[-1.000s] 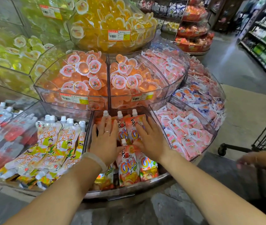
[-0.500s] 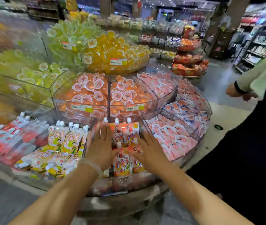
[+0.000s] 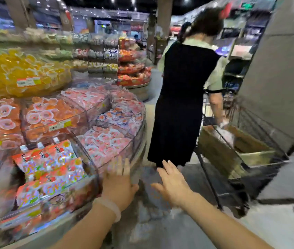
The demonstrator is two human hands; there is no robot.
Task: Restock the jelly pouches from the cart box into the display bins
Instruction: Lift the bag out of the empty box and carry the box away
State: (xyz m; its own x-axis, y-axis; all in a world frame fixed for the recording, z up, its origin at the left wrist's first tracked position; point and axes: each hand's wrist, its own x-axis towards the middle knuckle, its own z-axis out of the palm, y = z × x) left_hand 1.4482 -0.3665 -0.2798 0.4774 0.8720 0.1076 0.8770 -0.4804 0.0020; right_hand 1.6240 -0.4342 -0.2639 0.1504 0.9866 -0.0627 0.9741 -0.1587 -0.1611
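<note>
Orange spouted jelly pouches (image 3: 52, 164) lie in a clear display bin (image 3: 87, 155) at the lower left of the round stand. My left hand (image 3: 118, 184), blurred and with straight fingers, hovers by the stand's front rim, right of that bin, holding nothing. My right hand (image 3: 173, 184) is off the stand over the floor, fingers spread and empty. A brown cardboard box (image 3: 219, 151) sits in a wire cart (image 3: 261, 159) to the right.
A person in a black dress (image 3: 178, 105) stands between the stand and the cart, one hand reaching into the box. Bins of pink packets (image 3: 104, 141) and orange jelly cups (image 3: 47, 115) fill the stand. A grey pillar (image 3: 277, 69) rises behind the cart.
Both my hands have lifted off the orange pouches and swung right, away from the bin. The view has turned right, bringing the person and the cart with its box into sight.
</note>
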